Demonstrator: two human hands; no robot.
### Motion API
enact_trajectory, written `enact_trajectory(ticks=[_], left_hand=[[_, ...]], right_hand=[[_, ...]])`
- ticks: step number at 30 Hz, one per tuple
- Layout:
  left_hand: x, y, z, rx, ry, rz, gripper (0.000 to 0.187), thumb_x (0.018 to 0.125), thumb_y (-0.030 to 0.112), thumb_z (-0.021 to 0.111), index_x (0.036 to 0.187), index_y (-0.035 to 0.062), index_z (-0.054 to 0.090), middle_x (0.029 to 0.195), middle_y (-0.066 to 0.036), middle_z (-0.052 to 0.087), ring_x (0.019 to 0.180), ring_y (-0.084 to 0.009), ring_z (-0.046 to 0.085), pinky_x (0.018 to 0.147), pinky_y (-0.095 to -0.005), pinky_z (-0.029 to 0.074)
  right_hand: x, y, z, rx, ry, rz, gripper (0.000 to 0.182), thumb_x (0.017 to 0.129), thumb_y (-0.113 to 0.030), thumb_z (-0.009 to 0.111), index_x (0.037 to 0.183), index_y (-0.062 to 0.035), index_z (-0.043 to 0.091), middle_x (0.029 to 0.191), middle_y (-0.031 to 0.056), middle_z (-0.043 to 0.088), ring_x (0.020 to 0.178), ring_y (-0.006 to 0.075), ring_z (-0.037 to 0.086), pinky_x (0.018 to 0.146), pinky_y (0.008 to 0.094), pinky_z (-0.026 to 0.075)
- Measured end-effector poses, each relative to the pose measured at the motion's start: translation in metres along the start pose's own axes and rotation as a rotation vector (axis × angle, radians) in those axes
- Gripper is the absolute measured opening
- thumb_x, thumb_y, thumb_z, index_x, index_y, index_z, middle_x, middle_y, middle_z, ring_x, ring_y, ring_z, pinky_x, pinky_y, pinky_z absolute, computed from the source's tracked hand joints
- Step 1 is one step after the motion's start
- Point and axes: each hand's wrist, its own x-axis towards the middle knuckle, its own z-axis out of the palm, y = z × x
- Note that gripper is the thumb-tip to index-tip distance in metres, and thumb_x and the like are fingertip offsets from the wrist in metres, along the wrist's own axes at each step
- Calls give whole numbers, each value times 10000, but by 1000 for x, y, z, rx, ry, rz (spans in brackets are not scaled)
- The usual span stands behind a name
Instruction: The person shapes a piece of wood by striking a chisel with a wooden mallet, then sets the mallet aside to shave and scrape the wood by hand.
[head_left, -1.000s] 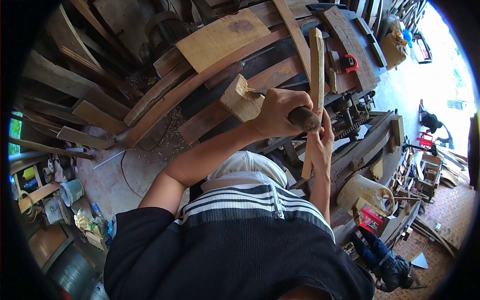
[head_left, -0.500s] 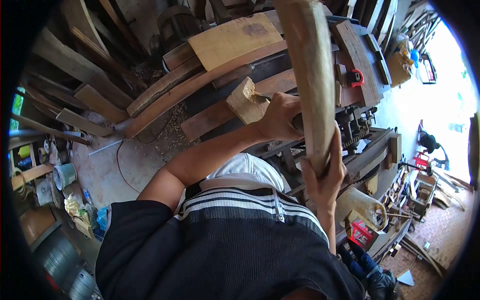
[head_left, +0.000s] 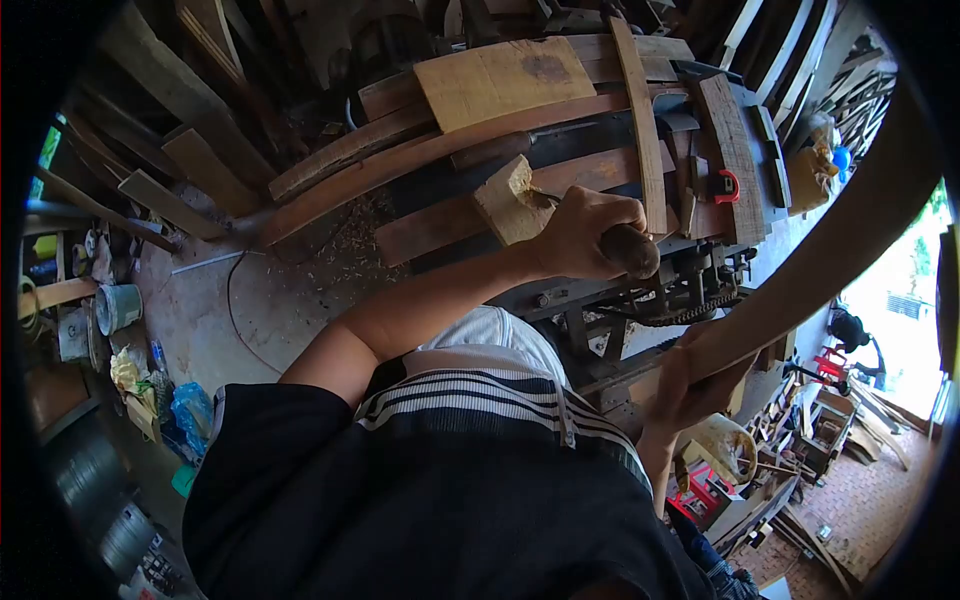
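My left hand (head_left: 588,232) is closed around the wooden handle of a chisel (head_left: 630,250), whose butt end sticks out past my thumb. The chisel's metal blade points left and meets the rough, splintered end of a pale wood block (head_left: 505,205) on the bench. Low on the right, my right hand (head_left: 695,385) grips the near end of a thick wooden club (head_left: 830,275). The club slants up to the right, clear of the chisel, and its far end runs into the dark edge of the view.
A yellowish board (head_left: 505,85) and long reddish planks (head_left: 560,178) lie across the bench. A red tape measure (head_left: 723,186) rests on a board at right. A machine chain (head_left: 690,312) shows below it. Shavings cover the floor at left; a white bucket (head_left: 118,308) stands there.
The wooden club has swung right and away from the chisel, with my right hand lower and tilted outward. My left hand keeps its grip on the chisel at the block.
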Motion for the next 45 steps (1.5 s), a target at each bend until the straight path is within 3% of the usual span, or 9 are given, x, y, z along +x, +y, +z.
enact_trajectory(ticks=[5, 7, 9, 13, 20, 30, 42, 44, 45], left_hand=[[1, 0, -3, 32, 37, -12, 320, 592, 148, 822, 816, 103, 598, 709, -85, 655, 647, -277, 676, 578, -346, 506], [2, 2, -7, 25, -1, -71, 327, 603, 169, 830, 820, 95, 597, 715, -87, 655, 658, -287, 674, 588, -347, 509], [5, 0, -5, 84, 75, -56, 335, 614, 185, 852, 813, 86, 602, 724, -85, 668, 627, -243, 678, 568, -332, 503], [8, -3, -1, -185, 252, -20, 302, 659, 176, 857, 810, 77, 615, 725, -78, 681, 605, -174, 676, 545, -304, 494], [26, -7, -19, 46, 361, -106, 173, 842, 36, 723, 753, 59, 576, 688, 8, 631, 651, -15, 550, 562, -214, 438], [-1, -8, -4, 70, 41, -52, 336, 629, 198, 862, 838, 111, 613, 716, -86, 666, 646, -263, 692, 572, -347, 513], [11, 15, 1, 53, 182, -77, 246, 696, 182, 835, 830, 115, 640, 745, -80, 687, 659, -247, 701, 582, -336, 524], [11, 5, 2, -6, 222, -33, 238, 704, 178, 830, 831, 105, 644, 742, -81, 683, 647, -239, 695, 581, -328, 520], [12, 4, 1, -62, 260, 11, 229, 713, 175, 826, 833, 96, 647, 738, -82, 679, 635, -231, 689, 580, -320, 516]], right_hand=[[17, -12, 10, -44, -47, -144, 835, 769, -186, 765, 1449, 102, 377, 1043, 270, 676, 906, 284, 710, 812, 367, 540], [-1, -4, 3, 26, -75, 110, 835, 767, -192, 770, 1448, 98, 383, 1064, 278, 670, 926, 300, 715, 807, 363, 543], [-10, 8, 10, 309, 275, 12, 853, 764, -213, 780, 1451, 96, 379, 1095, 296, 658, 942, 325, 717, 797, 362, 551], [13, -6, 23, -42, -105, -161, 847, 775, -166, 765, 1479, 69, 358, 1118, 279, 664, 939, 363, 716, 795, 388, 562], [6, 1, 26, 17, -18, 18, 834, 798, -118, 744, 1522, -35, 338, 1202, 269, 651, 1027, 363, 698, 852, 408, 545], [-7, 10, 22, 164, 84, 261, 743, 862, -72, 689, 1520, -34, 347, 1277, 201, 622, 1071, 221, 637, 926, 353, 496], [-13, 23, 12, 163, 343, -15, 790, 818, -151, 737, 1490, 37, 365, 1230, 219, 634, 1030, 282, 659, 868, 347, 508], [13, -12, 15, -46, -167, -43, 825, 783, -159, 770, 1482, 37, 379, 1173, 259, 653, 986, 331, 695, 821, 371, 540], [17, -15, 16, -128, -102, -155, 844, 762, -153, 787, 1482, 25, 386, 1127, 292, 657, 957, 371, 707, 785, 396, 556]])
